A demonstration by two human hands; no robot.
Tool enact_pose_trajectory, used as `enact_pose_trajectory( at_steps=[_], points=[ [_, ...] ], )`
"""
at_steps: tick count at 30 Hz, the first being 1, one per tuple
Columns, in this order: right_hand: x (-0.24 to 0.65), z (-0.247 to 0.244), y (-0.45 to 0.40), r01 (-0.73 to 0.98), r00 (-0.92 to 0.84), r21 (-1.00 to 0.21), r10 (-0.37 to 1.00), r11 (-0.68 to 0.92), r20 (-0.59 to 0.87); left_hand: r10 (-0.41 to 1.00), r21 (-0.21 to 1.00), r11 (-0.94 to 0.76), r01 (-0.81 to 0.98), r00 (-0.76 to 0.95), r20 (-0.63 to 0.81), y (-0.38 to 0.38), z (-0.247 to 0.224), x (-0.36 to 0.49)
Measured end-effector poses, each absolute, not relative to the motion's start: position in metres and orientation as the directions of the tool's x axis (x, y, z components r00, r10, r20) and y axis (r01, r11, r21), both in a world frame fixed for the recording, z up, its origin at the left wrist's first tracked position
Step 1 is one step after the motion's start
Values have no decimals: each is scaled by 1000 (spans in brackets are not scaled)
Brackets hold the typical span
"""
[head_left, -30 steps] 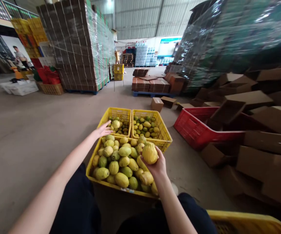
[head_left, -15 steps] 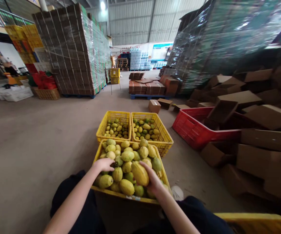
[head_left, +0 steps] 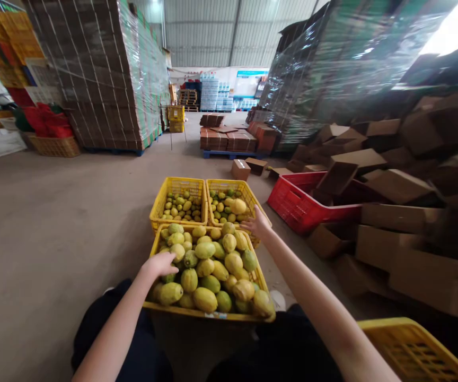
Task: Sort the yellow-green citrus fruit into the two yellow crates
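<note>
A yellow crate [head_left: 209, 315] heaped with yellow-green fruit stands in front of me. My left hand [head_left: 161, 265] rests on the fruit at its left side, fingers apart, holding nothing. Over the front edge of the back right yellow crate [head_left: 261, 209], my right hand [head_left: 257, 224] is stretched out with spread fingers. A yellow fruit [head_left: 238, 206] is just beyond its fingertips, apart from the hand, above the smaller fruit in that crate. The back left yellow crate [head_left: 157, 207] also holds fruit.
A red crate [head_left: 304, 212] and piled cardboard boxes [head_left: 396, 249] occupy the right side. Another yellow crate [head_left: 415, 345] is at bottom right. Wrapped stacks [head_left: 89, 74] and a blue pallet [head_left: 229, 154] with flat cartons stand farther back.
My right hand has let go of the large yellow fruit and moved forward and right to the back right crate. My left hand has shifted slightly left. The view has turned slightly right.
</note>
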State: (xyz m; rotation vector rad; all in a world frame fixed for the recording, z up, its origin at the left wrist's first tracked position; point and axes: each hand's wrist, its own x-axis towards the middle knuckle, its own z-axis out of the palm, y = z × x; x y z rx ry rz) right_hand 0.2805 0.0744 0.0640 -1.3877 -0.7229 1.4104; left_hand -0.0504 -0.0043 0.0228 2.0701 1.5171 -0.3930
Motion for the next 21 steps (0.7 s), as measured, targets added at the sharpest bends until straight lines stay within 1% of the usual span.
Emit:
enact_pose_trajectory(
  at_steps=[2,5,8,11,13,16,21],
  points=[
    [296,60,85,-117,254,-935,901,-334,-353,777,260,-212,942,324,-540,-4,23,-55],
    [304,30,63,81,302,-921,890,-382,-342,772,319,-199,927,349,-532,-6,24,-62],
    [306,-1,35,272,299,-859,886,-434,-354,790,396,-170,902,365,-493,-9,25,-67],
    [311,-15,33,426,306,-789,891,-443,-335,799,432,-128,893,351,-489,-13,25,-67],
    [314,-18,44,507,313,-745,898,-434,-310,790,435,-131,891,358,-497,-16,25,-66],
    [313,-21,68,600,309,-692,914,-402,-263,793,368,-151,917,335,-509,-19,27,-67],
    [299,-32,107,695,210,-662,960,-280,-185,816,204,-97,974,195,-544,-20,25,-77]
  ],
)
